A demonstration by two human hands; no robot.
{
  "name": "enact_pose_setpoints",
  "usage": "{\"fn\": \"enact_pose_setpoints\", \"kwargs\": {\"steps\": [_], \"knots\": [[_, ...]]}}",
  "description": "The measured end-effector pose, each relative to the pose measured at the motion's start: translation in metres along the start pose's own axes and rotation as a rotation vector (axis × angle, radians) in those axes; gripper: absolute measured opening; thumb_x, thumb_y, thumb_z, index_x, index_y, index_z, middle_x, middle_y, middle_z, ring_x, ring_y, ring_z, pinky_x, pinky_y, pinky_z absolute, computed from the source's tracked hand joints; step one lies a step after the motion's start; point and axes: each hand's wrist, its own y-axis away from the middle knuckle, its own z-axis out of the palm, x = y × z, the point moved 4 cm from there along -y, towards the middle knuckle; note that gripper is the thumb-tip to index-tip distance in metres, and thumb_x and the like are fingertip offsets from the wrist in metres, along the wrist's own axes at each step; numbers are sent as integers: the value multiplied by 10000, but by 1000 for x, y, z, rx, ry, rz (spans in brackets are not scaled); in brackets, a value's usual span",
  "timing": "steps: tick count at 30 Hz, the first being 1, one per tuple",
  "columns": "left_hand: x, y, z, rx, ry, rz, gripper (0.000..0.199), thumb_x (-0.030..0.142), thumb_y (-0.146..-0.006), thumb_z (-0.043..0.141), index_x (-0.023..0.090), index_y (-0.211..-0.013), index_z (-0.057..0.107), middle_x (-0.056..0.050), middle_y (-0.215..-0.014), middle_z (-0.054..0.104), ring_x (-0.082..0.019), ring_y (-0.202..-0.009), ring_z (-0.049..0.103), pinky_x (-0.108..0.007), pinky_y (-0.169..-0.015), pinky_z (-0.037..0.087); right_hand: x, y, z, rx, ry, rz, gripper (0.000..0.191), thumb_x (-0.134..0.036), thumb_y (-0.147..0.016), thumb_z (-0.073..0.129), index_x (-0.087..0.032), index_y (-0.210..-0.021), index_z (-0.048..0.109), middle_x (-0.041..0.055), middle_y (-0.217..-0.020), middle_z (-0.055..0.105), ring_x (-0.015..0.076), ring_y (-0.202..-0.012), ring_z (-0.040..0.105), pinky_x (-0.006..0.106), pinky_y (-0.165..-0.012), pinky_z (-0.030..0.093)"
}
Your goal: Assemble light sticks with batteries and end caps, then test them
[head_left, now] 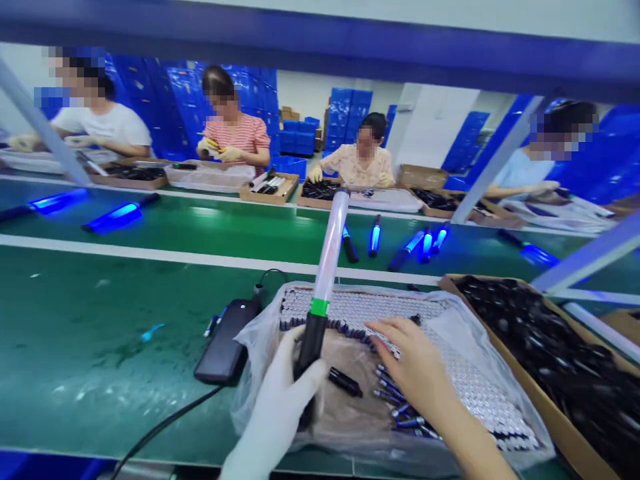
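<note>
Green bench (90, 347) fills the lower left of the frame, with a co-worker in a striped top (235, 137) beyond. At lower centre, the gloved left hand (275, 413) clenches the black handle of a translucent light wand (324, 267), tilted slightly. The bare right hand (415, 360) has its fingers (387, 330) spread, ungrasping, on packed silver-ended tubes (350, 310) in a plastic-lined box.

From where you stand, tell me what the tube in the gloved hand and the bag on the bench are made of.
The tube looks like frosted plastic, milky and translucent, though glass isn't ruled out. The bag looks like thin clear plastic film, glossy and creased.
</note>
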Motion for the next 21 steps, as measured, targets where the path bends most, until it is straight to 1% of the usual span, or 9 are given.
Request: {"fn": "enact_pose_setpoints", "kwargs": {"steps": [2,4,6,9,11,14,15,18,21], "knots": [[-5,-4,20,-8,71,-12,348,311,-767,703,235,-1101,635,-55,-1151,650,-215,-1163,567,-275,-937,479,9,-19,22,-104,276,-95,277,-170,-827,663,-237,-1094,688,73,-1044,647,226,-974,588,400,-859,501],[-15,-10,28,-11,141,-48,339,378,-806,665,236,-1112,634,-59,-1132,654,-224,-1176,562,-267,-874,513,16,-32,40,-177,485,-170,250,-120,-804,675,-226,-1025,720,76,-989,663,226,-917,599,362,-781,501],[-28,-15,27,-12,183,-91,389,453,-821,637,245,-1149,615,-59,-1114,656,-234,-1156,576,-262,-786,544,20,-40,50,-190,521,-194,130,-131,-815,670,-210,-888,744,68,-907,679,211,-873,608,331,-740,496],[-47,-20,23,-5,245,-135,472,547,-830,599,264,-1207,586,-55,-1138,651,-241,-1157,577,-285,-781,559,16,-41,47,-180,477,-191,83,-153,-825,666,-196,-826,737,48,-875,698,190,-871,623,320,-779,506],[-54,-22,22,7,300,-133,471,561,-844,576,264,-1209,591,-41,-1216,626,-223,-1253,506,-288,-913,520,5,-35,35,-114,360,-105,63,-150,-803,679,-185,-831,722,29,-834,705,152,-787,635,283,-747,523],[-64,-25,24,6,383,-146,456,561,-867,542,239,-1185,603,-31,-1279,599,-194,-1329,428,-294,-1060,420,-22,-15,16,17,34,72,31,-188,-797,658,-181,-805,688,8,-747,694,103,-620,617,214,-598,524],[-67,-27,25,8,397,-155,466,567,-869,532,234,-1188,600,-37,-1275,603,-195,-1320,441,-307,-1070,413,-36,-7,15,16,-36,46,31,-186,-799,649,-186,-800,680,9,-764,700,105,-636,634,208,-598,532],[-79,-30,21,42,367,-155,510,583,-872,510,228,-1230,583,-67,-1245,623,-224,-1260,504,-361,-1027,451,-74,15,25,7,-67,-217,88,-128,-829,611,-200,-824,662,8,-811,708,116,-755,670,218,-701,560],[-85,-29,13,67,305,-125,507,559,-904,479,210,-1262,565,-111,-1276,597,-242,-1194,544,-427,-988,460,-86,30,44,17,-72,-360,134,-100,-887,547,-181,-852,648,23,-821,693,118,-795,652,227,-741,552]]}}
